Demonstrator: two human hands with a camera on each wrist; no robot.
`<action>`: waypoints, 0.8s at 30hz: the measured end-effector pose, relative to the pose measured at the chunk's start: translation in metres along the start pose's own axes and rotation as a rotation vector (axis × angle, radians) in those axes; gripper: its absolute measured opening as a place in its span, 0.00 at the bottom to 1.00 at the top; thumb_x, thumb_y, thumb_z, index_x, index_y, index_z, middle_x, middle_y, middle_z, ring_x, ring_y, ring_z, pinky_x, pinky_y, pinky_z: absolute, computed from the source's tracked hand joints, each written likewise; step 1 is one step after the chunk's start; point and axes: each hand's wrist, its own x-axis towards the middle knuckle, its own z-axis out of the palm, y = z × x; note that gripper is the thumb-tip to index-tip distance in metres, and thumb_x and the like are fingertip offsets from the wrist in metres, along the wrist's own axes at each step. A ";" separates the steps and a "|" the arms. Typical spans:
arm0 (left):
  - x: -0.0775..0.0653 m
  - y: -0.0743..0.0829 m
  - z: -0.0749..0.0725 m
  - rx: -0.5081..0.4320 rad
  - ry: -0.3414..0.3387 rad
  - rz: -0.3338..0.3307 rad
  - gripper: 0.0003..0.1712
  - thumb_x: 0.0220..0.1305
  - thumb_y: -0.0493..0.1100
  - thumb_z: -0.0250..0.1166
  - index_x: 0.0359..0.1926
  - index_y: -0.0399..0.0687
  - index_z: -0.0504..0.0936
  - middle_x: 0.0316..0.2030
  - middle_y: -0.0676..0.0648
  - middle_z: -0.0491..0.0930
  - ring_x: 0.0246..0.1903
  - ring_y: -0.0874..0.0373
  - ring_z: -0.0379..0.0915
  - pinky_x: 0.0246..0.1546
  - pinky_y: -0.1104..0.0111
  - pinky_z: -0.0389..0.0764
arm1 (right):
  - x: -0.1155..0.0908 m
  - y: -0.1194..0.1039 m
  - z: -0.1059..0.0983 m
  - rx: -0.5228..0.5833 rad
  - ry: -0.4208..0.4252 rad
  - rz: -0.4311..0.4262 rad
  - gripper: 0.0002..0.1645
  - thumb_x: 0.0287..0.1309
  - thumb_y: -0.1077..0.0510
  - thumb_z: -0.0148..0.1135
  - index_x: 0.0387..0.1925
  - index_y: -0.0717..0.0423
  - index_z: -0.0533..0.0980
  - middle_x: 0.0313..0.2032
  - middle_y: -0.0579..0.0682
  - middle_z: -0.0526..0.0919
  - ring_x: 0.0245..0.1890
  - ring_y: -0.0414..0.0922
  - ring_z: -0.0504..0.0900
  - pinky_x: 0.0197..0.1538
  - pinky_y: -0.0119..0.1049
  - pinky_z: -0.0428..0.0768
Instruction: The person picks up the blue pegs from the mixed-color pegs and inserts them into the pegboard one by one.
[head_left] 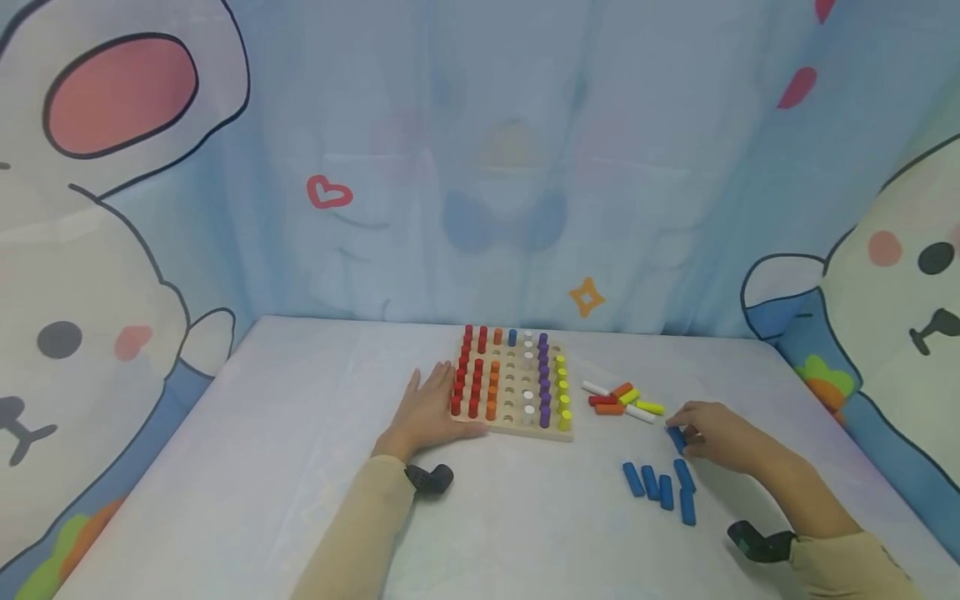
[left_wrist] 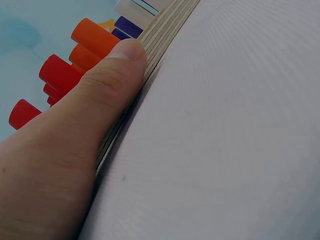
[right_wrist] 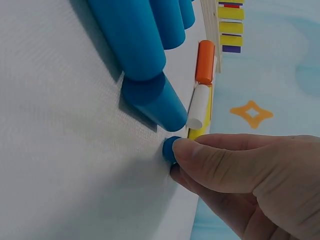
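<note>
A wooden pegboard holds upright coloured pegs in rows: red, orange, one blue, white, purple and yellow. My left hand rests against its near left corner, fingers fairly straight along the left side. In the left wrist view the thumb lies on the board's layered front edge, beside red and orange pegs. To the right of the board, my right hand pinches a blue peg between thumb and fingers, low over the table. Several more blue pegs lie loose just nearer to me.
Between the board and my right hand lies a loose cluster of white, red, orange and yellow pegs. A white cloth covers the table. Behind it hangs a blue curtain printed with cartoon animals.
</note>
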 end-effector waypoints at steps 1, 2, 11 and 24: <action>0.000 0.000 0.000 -0.001 0.000 0.001 0.72 0.38 0.87 0.52 0.75 0.48 0.45 0.75 0.50 0.45 0.75 0.57 0.35 0.74 0.54 0.31 | 0.000 0.000 0.000 0.000 0.002 -0.004 0.24 0.46 0.64 0.70 0.48 0.67 0.78 0.42 0.59 0.81 0.39 0.50 0.82 0.43 0.45 0.84; 0.001 0.001 0.000 0.000 0.002 0.004 0.72 0.38 0.87 0.52 0.75 0.48 0.45 0.75 0.50 0.45 0.75 0.57 0.34 0.74 0.54 0.31 | 0.000 0.000 0.000 0.002 0.005 -0.005 0.23 0.46 0.64 0.70 0.48 0.67 0.78 0.42 0.59 0.81 0.39 0.50 0.82 0.43 0.45 0.84; -0.001 0.003 -0.003 0.003 0.003 0.006 0.70 0.40 0.84 0.55 0.75 0.47 0.46 0.75 0.49 0.46 0.75 0.57 0.35 0.74 0.54 0.32 | 0.002 -0.006 0.000 0.030 0.010 -0.004 0.25 0.47 0.62 0.71 0.49 0.66 0.78 0.45 0.62 0.80 0.42 0.54 0.82 0.44 0.46 0.84; -0.002 0.002 -0.003 0.019 0.003 0.014 0.70 0.41 0.85 0.53 0.75 0.46 0.46 0.75 0.48 0.46 0.75 0.57 0.35 0.74 0.54 0.32 | 0.005 -0.018 0.003 0.080 0.015 0.040 0.25 0.46 0.61 0.72 0.49 0.64 0.78 0.47 0.62 0.79 0.44 0.55 0.81 0.44 0.46 0.84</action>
